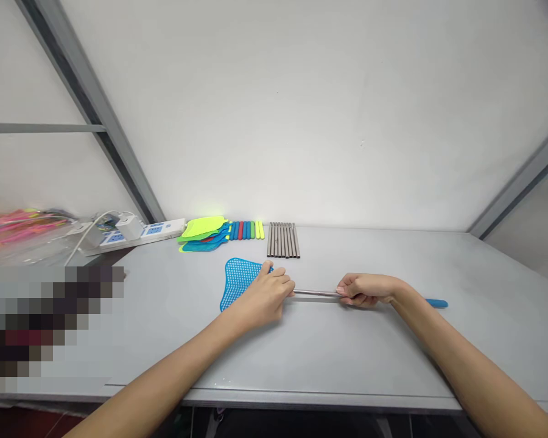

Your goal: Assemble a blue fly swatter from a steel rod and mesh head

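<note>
My left hand (267, 295) is closed round the narrow neck of a blue perforated fly swatter head (237, 280), whose wide mesh part points left. A thin metal rod (317, 293) runs from that hand to my right hand (363, 289), which pinches it between thumb and fingers. My left fingers hide where head and rod meet. Beyond my right wrist, the end of a blue handle (437, 303) shows in line with the rod; my hand and forearm cover whatever lies between, so I cannot tell whether they are joined.
At the back of the grey table (347, 359) lie stacked yellow, green and blue swatter heads (205, 228), a row of coloured handles (242, 230) and several metal tubes (283, 240). A power strip (164, 229) sits back left, near bagged pink items (22, 234). A white wall (301, 121) stands behind.
</note>
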`<state>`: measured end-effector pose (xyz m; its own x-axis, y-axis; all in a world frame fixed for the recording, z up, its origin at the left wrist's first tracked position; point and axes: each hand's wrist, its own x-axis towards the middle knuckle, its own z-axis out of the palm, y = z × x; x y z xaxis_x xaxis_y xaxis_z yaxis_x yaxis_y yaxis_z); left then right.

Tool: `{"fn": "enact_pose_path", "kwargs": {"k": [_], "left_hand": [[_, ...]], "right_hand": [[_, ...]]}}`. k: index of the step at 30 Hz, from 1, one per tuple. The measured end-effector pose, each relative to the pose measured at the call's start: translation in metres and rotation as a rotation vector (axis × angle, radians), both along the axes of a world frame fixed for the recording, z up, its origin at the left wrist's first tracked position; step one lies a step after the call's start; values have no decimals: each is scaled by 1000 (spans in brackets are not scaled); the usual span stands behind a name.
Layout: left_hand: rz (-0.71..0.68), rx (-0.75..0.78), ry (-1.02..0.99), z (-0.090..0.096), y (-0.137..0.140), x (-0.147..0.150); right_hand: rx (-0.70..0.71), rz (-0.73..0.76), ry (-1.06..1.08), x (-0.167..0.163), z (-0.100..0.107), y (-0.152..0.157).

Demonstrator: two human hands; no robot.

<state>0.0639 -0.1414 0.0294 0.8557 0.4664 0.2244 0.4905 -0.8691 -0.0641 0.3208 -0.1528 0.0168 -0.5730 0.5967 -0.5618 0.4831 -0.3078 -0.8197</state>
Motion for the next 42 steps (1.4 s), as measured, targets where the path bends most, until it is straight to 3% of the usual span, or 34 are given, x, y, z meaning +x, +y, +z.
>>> {"fn": "enact_pose_path", "kwargs": {"k": [14,33,42], "left_hand": [[-28,-5,4,3,-8,4],[9,-200,-85,-6,-9,10],[6,-227,-102,-5,-7,9]], "right_hand": [[-128,1,64,-7,2,-3],[314,22,-131,-7,22,-8],[267,43,-140,-1,25,-8]]}}
